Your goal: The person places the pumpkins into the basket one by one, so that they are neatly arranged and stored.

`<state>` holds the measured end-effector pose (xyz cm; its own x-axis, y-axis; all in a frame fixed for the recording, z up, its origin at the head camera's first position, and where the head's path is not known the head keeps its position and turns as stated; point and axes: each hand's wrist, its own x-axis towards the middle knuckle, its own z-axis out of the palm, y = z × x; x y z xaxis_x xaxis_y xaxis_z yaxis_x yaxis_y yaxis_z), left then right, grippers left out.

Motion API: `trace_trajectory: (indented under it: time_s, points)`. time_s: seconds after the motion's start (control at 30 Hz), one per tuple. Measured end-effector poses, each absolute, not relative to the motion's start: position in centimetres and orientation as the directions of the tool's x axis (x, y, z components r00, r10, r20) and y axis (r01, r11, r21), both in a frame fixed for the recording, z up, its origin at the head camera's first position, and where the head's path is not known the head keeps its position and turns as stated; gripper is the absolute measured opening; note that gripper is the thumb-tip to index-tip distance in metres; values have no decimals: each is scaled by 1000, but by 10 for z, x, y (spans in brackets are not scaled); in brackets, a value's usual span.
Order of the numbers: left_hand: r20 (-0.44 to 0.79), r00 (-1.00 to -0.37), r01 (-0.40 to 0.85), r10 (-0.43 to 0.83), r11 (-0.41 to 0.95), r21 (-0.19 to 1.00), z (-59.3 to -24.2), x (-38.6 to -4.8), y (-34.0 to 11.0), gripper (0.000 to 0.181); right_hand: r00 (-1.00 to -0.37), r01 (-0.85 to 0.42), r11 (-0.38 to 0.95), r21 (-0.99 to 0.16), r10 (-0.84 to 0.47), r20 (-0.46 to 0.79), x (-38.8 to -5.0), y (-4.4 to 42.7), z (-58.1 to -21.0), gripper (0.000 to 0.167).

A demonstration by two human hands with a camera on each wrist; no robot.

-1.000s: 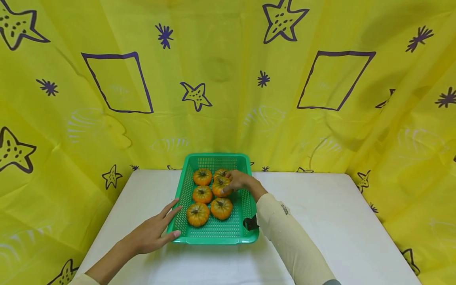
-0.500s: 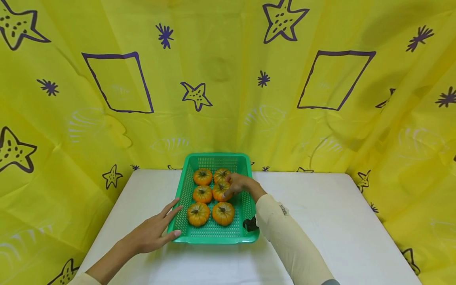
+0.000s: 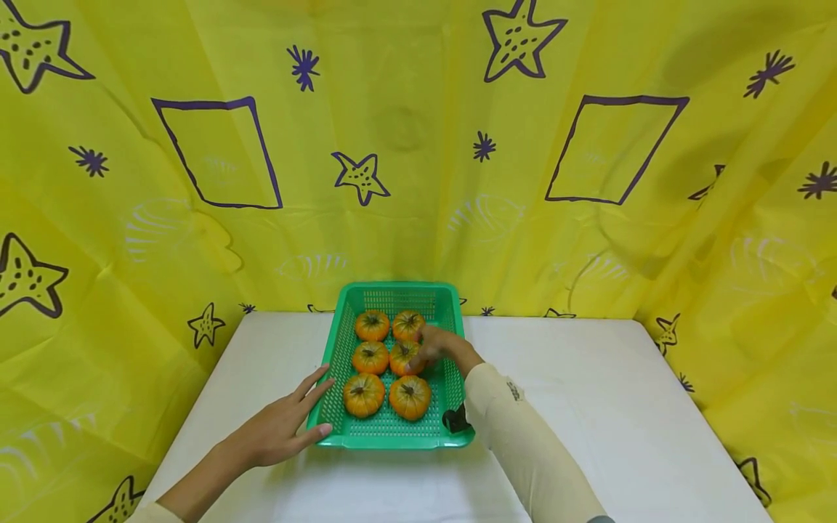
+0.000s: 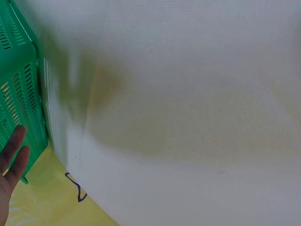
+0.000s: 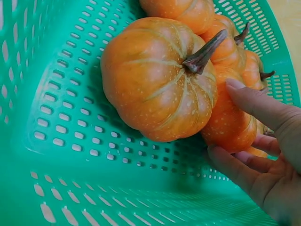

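Observation:
Several small orange pumpkins sit in two columns inside a green plastic basket [image 3: 392, 442]. My right hand [image 3: 439, 344] has its thumb and fingers round the middle pumpkin [image 3: 400, 357] of the right column; in the right wrist view the thumb [image 5: 256, 101] rests on its upper side and a finger is low against it. Closest to me in that column is another pumpkin [image 3: 410, 397], its stem showing, apart from the hand. My left hand [image 3: 281, 430] lies with extended fingers against the basket's left side. Its fingers [image 4: 18, 165] also touch the basket wall in the left wrist view.
The basket stands on a white-covered table [image 3: 569, 407], near the yellow curtain [image 3: 418, 240] printed with stars and fish. A black strap [image 3: 455, 419] is at the right wrist, over the basket's right rim. White tabletop extends on both sides.
The right column's nearest pumpkin has shifted toward me, and the middle one has come the same way with my right hand. More of the far right pumpkin shows. My left hand has stayed put.

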<state>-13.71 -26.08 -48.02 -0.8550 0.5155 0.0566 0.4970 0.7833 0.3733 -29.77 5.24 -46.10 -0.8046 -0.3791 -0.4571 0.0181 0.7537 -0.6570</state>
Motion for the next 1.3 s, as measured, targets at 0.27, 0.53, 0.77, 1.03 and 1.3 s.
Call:
trace_trajectory:
  time_s: [0.27, 0.53, 0.77, 1.03, 1.3]
  points:
    - [60, -855, 497, 514, 782, 376, -482, -136, -262, 72, -796, 68, 735, -675, -368, -481, -295, 51, -463, 73]
    - [66, -856, 497, 513, 783, 374, -481, -135, -263, 72, -792, 77, 731, -678, -368, -487, -294, 50, -461, 74]
    - [65, -857, 496, 511, 785, 371, -481, -135, -263, 72, -798, 58, 730, -681, -376, -471, -294, 51, -454, 73]
    - [72, -860, 493, 506, 784, 377, -481, -136, -264, 72, -816, 16, 695, -719, -406, -411, -300, 58, -433, 83]
    - [66, -858, 494, 509, 785, 375, -482, -134, -265, 72, -843, -114, 620, -776, -474, -255, -301, 80, -414, 77]
